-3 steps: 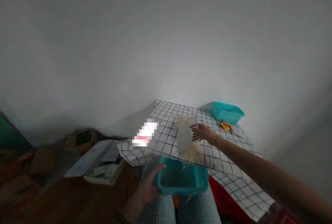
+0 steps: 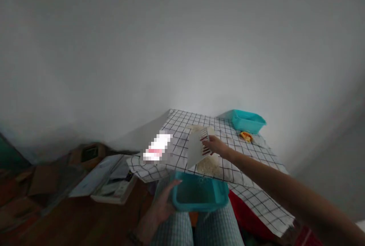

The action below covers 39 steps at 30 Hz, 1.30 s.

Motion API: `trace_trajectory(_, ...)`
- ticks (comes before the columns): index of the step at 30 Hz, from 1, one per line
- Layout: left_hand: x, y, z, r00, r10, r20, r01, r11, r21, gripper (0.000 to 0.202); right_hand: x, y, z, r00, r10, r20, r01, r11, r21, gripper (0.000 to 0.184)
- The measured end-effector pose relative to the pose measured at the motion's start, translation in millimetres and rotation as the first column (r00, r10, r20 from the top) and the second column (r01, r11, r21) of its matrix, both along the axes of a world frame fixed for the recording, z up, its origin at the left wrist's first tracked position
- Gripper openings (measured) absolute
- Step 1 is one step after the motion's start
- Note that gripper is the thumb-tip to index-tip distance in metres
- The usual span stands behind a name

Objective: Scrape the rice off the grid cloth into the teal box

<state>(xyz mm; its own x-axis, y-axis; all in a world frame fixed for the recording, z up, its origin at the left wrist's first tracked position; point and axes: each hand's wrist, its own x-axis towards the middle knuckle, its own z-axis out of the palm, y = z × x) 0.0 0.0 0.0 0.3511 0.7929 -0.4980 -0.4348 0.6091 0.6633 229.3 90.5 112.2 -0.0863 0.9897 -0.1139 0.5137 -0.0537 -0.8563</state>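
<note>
My left hand (image 2: 164, 203) grips the left side of a teal plastic basin (image 2: 199, 207), which sits over my lap just below the table edge. In my right hand (image 2: 218, 146) is a flat white board (image 2: 194, 150) with a dark-striped end, tilted over the tablecloth (image 2: 178, 141). Beside and under the board lies a heap of pale grains (image 2: 209, 167) like rice, close to the front edge. A few grains are falling into the basin. More grains lie behind the board.
A second teal basin (image 2: 247, 123) stands at the back right by the wall, with a small orange-and-yellow item (image 2: 246, 136) in front. A bright pixelated rectangle (image 2: 158, 146) lies on the left of the cloth. Open cardboard boxes (image 2: 112, 191) cover the floor at left.
The board in my right hand has moved slightly left across the cloth. Fewer grains are falling into the basin now. My left hand keeps its hold.
</note>
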Motion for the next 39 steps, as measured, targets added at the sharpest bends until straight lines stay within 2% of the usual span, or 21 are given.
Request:
trace_trajectory(4,4.4,4.6,-6.3,0.998,-0.029,0.048,0.033,0.996,-0.082,0.035,-2.6,6.4,-16.9,1.0,-0.005,0.025,0.006,1.0,-0.025,0.011)
trace_trajectory(9,8.0,9.9,-21.1,0.995,-0.063,0.082,0.07,0.994,-0.085,0.034,38.0,-5.7,-26.2,0.998,-0.062,0.033,0.064,0.996,-0.061,0.014)
trace_trajectory(16,22.7,14.5,-29.9,0.99,-0.086,0.113,0.098,0.989,-0.107,0.029,76.1,-30.1,-12.4,0.993,-0.074,-0.089,0.07,0.996,-0.051,0.019)
trace_trajectory(19,27.7,15.9,-32.8,0.989,-0.101,0.108,0.111,0.989,-0.093,0.029,98.4,-30.9,-3.0,0.982,-0.147,-0.12,0.148,0.989,-0.008,0.02)
trace_trajectory(22,29.3,17.6,-37.6,0.991,-0.103,0.087,0.111,0.99,-0.091,0.029,133.5,-30.4,3.2,0.964,-0.245,-0.105,0.245,0.97,-0.01,0.021)
trace_trajectory(25,28.4,19.6,-42.6,0.99,-0.109,0.086,0.116,0.99,-0.086,0.025,167.9,-35.7,0.8,0.955,-0.274,-0.115,0.268,0.961,-0.062,0.028)
trace_trajectory(27,27.2,20.8,-44.8,0.987,-0.124,0.104,0.133,0.988,-0.084,0.026,181.6,-42.8,-7.2,0.95,-0.28,-0.135,0.269,0.958,-0.095,0.029)
trace_trajectory(30,25.6,21.9,-45.1,0.978,-0.145,0.151,0.159,0.983,-0.09,0.027,180.9,-53.5,-25.4,0.942,-0.253,-0.22,0.225,0.964,-0.144,0.029)
trace_trajectory(33,25.0,22.4,-41.8,0.979,-0.136,0.154,0.154,0.981,-0.116,0.023,160.0,-57.1,-41.4,0.917,-0.26,-0.302,0.213,0.96,-0.181,0.028)
trace_trajectory(39,23.2,23.2,-35.6,0.984,-0.137,0.115,0.149,0.984,-0.101,0.027,115.9,-54.9,-51.4,0.881,-0.249,-0.402,0.202,0.967,-0.156,0.021)
